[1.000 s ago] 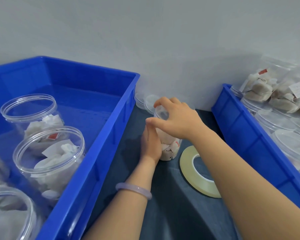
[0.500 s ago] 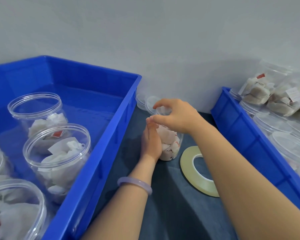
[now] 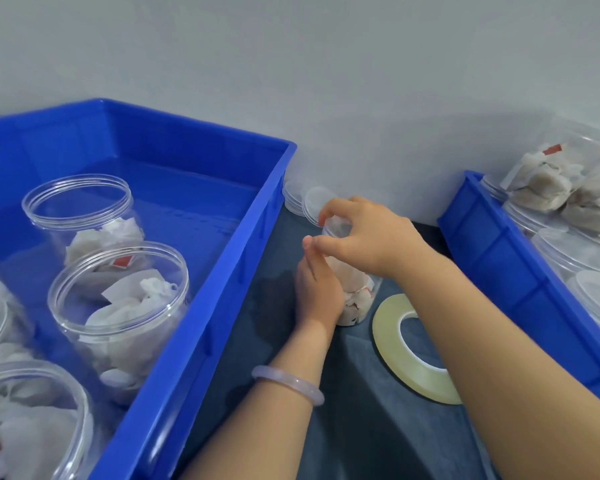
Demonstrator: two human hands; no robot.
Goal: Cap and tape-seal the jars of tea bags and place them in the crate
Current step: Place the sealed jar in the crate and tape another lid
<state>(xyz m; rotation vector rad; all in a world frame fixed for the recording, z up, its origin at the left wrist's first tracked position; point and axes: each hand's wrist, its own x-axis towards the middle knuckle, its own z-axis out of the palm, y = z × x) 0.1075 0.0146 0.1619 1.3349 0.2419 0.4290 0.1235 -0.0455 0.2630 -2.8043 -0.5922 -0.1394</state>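
A clear jar of tea bags (image 3: 357,299) stands on the dark cloth between two blue crates. My left hand (image 3: 317,289) holds the jar's side. My right hand (image 3: 364,237) grips the jar's top from above, fingers curled round the clear lid. A roll of clear tape (image 3: 388,341) lies flat just right of the jar. The left blue crate (image 3: 222,271) holds several uncapped jars of tea bags (image 3: 118,306). The right blue crate (image 3: 499,265) holds capped jars (image 3: 575,254), with more jars of tea bags stacked on top.
Loose clear lids (image 3: 300,200) lean against the grey wall behind the jar. The dark cloth (image 3: 343,427) covers the table between the crates. My forearms cross the lower middle of the view.
The view has shifted slightly. My right hand has turned a little on the jar's top; my left hand stays on the jar's side.
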